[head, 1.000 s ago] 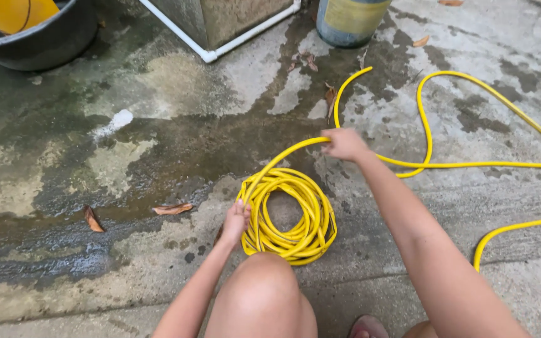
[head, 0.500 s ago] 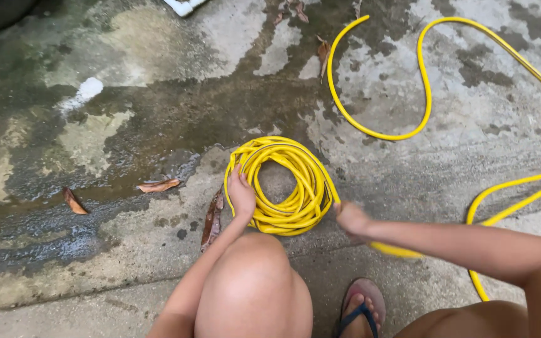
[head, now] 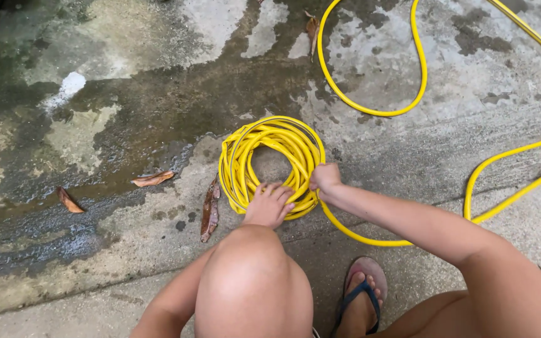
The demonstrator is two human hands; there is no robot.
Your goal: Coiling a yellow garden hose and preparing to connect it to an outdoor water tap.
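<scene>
Coiling is the work we see in hand: a yellow hose coil (head: 245,163) lies flat on the wet concrete floor (head: 95,250), just in front of the person's bent knee (head: 252,281). We see the left hand (head: 269,203) laid open and palm down on the near edge of the coil, fingers spread across the strands and pressing them to the ground rather than gripping them. The right hand (head: 325,180) is closed around a single strand at the coil's right edge, where the loose hose (head: 370,112) joins the stack. From there the free length swings out below the right forearm, runs off to the right, and returns in broad curves across the top of the view, well apart from the coil. We judge this to be the moment of seating one turn on the pile, with a good deal of hose not yet wound. In our judgement another turn would call for the left hand to pin the stack while the right draws slack in without kinking it. As for containers, we find none that we can make out; a dark shape in the top left corner is cut off, and we cannot tell what it is. Three dry leaves (head: 152,179) lie left of the coil, and a sandalled foot (head: 361,294) shows at the bottom.
</scene>
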